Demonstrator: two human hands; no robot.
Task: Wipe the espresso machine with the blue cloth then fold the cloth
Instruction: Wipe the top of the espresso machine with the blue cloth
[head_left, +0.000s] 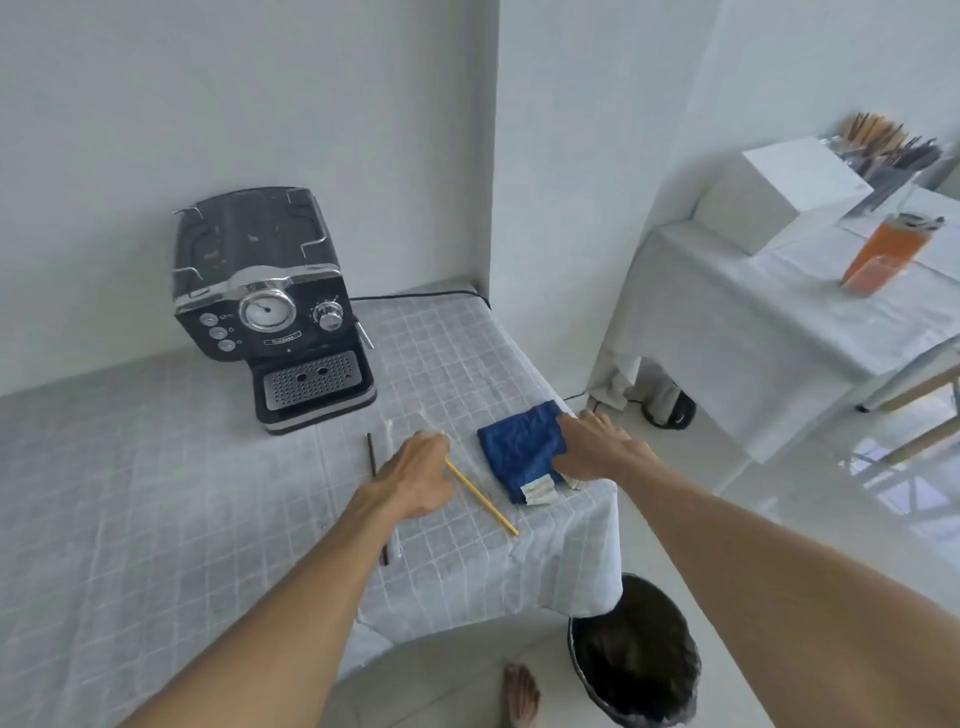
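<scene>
- blue cloth (522, 451) lies folded near the desk (156, 493) right edge, well apart from the espresso machine (270, 301).
- right hand (592, 449) rests on the cloth's right side, fingers straight.
- left hand (415, 478) beside it, grip unclear, over a yellow pencil (483, 499).

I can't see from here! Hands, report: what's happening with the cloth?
Right hand flat on folded blue cloth. Left hand open over yellow stick. Espresso machine untouched, path clear.
</scene>
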